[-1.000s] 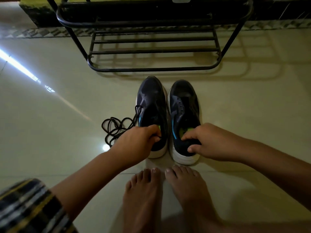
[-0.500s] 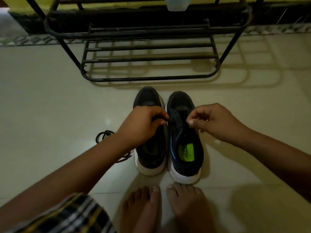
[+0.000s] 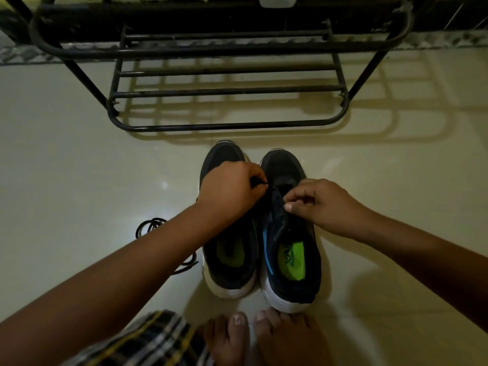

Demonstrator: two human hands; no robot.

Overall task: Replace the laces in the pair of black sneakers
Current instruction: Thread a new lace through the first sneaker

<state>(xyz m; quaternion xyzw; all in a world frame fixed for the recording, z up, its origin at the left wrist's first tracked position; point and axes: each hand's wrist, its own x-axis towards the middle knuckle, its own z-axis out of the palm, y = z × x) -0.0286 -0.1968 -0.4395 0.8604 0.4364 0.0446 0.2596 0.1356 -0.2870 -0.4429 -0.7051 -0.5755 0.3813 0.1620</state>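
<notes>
Two black sneakers with white soles and green insoles stand side by side on the floor, toes pointing away from me. My left hand lies over the left sneaker and pinches a black lace end near the eyelets of the right sneaker. My right hand pinches the right sneaker's upper by the lower eyelets. A loose black lace lies coiled on the floor left of the shoes, partly hidden by my left forearm.
A black metal shoe rack stands just beyond the sneakers' toes. My bare feet touch the floor right behind the heels. Pale glossy tiles spread to both sides.
Both hands have moved from the heels and shoe openings forward to the lace area of the right sneaker. The left hand now pinches a lace end there.
</notes>
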